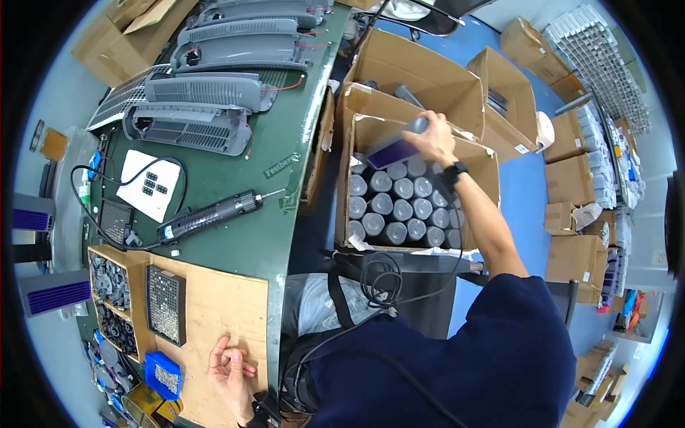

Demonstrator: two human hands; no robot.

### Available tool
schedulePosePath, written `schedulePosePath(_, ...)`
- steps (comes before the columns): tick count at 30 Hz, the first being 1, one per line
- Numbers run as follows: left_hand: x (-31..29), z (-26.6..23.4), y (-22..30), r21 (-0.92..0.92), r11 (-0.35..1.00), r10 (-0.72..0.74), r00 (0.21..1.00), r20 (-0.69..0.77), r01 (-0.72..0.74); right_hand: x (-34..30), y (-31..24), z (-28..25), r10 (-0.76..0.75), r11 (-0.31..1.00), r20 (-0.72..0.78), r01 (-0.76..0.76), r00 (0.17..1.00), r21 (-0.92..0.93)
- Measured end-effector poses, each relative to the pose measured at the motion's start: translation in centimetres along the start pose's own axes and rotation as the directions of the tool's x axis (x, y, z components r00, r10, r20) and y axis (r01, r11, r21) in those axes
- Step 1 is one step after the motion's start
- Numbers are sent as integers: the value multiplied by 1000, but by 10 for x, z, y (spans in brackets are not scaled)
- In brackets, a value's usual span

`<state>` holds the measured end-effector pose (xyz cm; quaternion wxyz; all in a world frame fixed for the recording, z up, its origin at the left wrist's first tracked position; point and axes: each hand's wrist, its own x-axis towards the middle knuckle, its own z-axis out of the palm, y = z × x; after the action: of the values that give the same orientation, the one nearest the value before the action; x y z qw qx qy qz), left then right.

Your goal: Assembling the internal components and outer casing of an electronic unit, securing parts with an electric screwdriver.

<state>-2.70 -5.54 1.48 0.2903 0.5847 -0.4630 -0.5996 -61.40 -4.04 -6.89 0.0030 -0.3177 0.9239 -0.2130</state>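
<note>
My right hand (432, 140) grips a grey unit with a purple slatted side (394, 153), holding it tilted over an open cardboard box (479, 160). Inside that box stand several grey cylinders with round tops (402, 188), packed in rows. At the lower left, my left hand (232, 367) is open above a flat cardboard sheet (222, 296), its fingers loosely curled with nothing seen in them. Nearest to it are a blue tray of small metal parts (163, 375) and a black perforated screw tray (165, 304).
On the green table (275, 214), a corded electric screwdriver (214, 217) lies below several grey slatted housings (189, 128) with red wires. Small black parts fill a cardboard bin (114, 285). A black cable (421, 296) crosses my lap. More boxes (571, 182) line the right side.
</note>
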Motion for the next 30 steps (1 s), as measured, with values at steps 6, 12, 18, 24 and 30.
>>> schedulePosePath(6,-13,4,-3,-91,996,8,995,-99,-17,18,-71,61,-75,997,111,76,991,-5)
schedulePosePath(12,-6,7,-4,-139,990,-15,996,-90,3,45,-58,76,-74,980,282,122,957,-157)
schedulePosePath(18,-6,3,-7,-191,982,-18,993,-113,-4,19,-226,-11,-696,574,-311,762,647,300)
schedulePosePath(24,-18,-3,-22,-120,973,188,978,-92,-199,-6,-389,21,-914,361,-115,908,390,212)
schedulePosePath(30,-60,-32,-46,-96,943,287,925,-248,-319,88,-401,106,-859,511,39,859,511,-9)
